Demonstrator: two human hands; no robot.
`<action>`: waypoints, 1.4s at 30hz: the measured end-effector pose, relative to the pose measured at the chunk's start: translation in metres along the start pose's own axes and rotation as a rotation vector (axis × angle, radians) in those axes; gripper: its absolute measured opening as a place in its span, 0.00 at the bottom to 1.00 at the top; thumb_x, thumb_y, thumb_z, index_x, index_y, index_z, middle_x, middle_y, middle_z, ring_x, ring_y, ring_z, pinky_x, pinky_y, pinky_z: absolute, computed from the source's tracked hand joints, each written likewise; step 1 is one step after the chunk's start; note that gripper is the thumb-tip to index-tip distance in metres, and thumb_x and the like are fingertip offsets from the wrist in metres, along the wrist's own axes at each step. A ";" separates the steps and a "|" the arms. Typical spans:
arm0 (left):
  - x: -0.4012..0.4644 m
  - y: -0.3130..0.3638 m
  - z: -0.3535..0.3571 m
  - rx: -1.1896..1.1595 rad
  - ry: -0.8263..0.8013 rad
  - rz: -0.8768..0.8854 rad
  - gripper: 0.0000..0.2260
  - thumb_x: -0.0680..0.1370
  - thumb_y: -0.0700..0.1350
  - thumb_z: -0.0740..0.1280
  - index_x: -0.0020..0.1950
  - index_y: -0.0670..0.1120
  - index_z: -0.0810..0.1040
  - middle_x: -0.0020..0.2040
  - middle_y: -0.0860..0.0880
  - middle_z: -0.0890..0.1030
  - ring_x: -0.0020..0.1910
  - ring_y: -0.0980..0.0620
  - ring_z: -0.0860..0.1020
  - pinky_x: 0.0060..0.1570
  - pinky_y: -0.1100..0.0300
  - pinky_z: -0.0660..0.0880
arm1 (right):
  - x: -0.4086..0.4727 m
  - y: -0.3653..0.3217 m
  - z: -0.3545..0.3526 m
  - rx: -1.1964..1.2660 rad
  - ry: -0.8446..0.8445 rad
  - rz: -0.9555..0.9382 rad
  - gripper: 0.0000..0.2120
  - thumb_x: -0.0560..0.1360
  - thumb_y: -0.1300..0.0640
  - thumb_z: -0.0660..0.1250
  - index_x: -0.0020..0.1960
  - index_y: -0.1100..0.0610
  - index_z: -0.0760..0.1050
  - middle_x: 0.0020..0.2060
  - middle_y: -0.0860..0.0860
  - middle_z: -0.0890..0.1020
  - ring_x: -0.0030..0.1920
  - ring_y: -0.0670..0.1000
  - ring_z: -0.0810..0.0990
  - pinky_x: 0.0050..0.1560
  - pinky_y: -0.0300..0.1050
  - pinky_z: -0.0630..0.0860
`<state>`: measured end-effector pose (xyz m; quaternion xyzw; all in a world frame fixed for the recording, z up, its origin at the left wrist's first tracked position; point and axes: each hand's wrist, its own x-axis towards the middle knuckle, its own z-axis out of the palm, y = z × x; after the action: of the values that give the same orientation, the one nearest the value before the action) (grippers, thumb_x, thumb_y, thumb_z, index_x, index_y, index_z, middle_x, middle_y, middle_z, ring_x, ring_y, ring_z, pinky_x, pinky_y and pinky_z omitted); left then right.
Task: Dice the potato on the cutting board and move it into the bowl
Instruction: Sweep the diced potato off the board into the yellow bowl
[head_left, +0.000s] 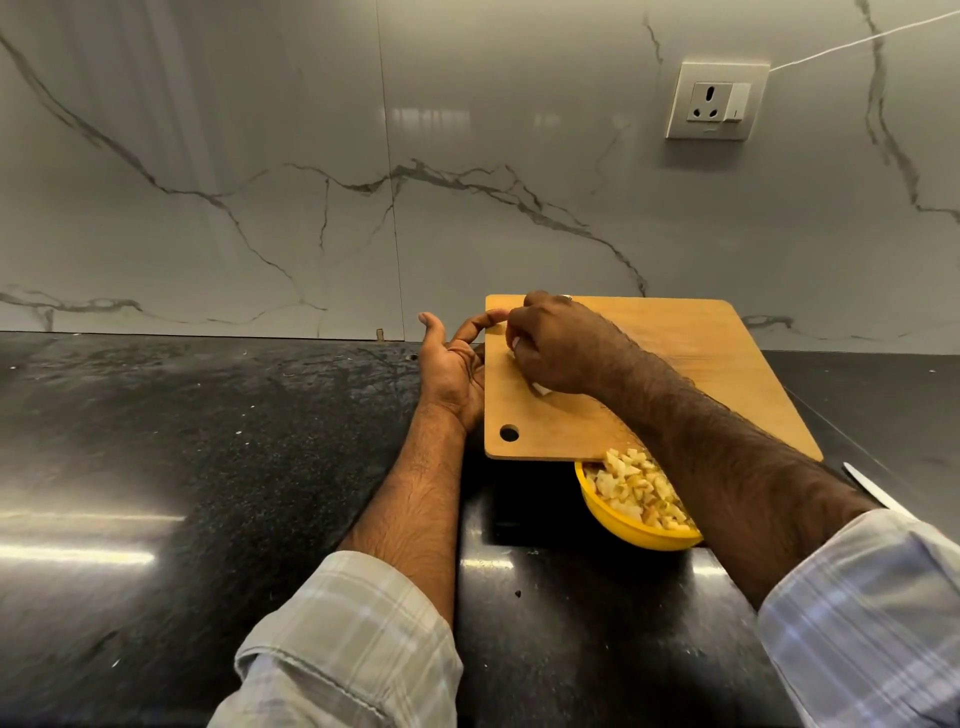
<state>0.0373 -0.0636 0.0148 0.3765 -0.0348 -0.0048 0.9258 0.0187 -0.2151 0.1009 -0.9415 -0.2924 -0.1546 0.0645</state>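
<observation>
The wooden cutting board (701, 364) is lifted, with its near edge over the yellow bowl (631, 530). Diced potato (636, 483) fills the bowl. My left hand (454, 374) grips the board's left edge, index finger hooked over the top and thumb raised. My right hand (558, 345) rests on the board's left half with its fingers curled over a few pale potato pieces (540, 388). My right forearm hides part of the bowl.
A knife (878, 493) lies on the black stone counter (208, 467) to the right of the bowl, partly behind my right arm. The marble wall behind carries a socket (717, 101). Small crumbs dot the counter.
</observation>
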 end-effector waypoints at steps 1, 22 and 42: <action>0.001 -0.001 -0.001 0.006 -0.001 -0.002 0.43 0.79 0.76 0.46 0.60 0.44 0.85 0.47 0.37 0.82 0.43 0.41 0.79 0.49 0.46 0.79 | -0.001 0.001 0.000 0.008 0.020 -0.008 0.16 0.83 0.51 0.62 0.68 0.51 0.77 0.56 0.51 0.76 0.56 0.52 0.76 0.51 0.47 0.77; 0.006 -0.002 0.014 0.278 0.131 0.036 0.16 0.87 0.45 0.61 0.73 0.41 0.75 0.66 0.36 0.82 0.59 0.38 0.83 0.51 0.42 0.84 | -0.050 0.032 -0.013 0.184 -0.002 -0.204 0.12 0.81 0.56 0.68 0.62 0.49 0.85 0.61 0.43 0.81 0.61 0.46 0.77 0.62 0.47 0.78; 0.017 -0.007 -0.002 0.333 0.156 0.084 0.14 0.87 0.47 0.63 0.68 0.43 0.81 0.62 0.39 0.85 0.62 0.37 0.83 0.61 0.34 0.80 | -0.030 0.035 -0.015 -0.001 -0.041 0.004 0.18 0.84 0.54 0.59 0.71 0.52 0.77 0.68 0.51 0.76 0.67 0.54 0.74 0.66 0.51 0.76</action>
<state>0.0543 -0.0675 0.0095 0.5218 0.0210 0.0690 0.8500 0.0113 -0.2627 0.1036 -0.9451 -0.2918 -0.1351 0.0581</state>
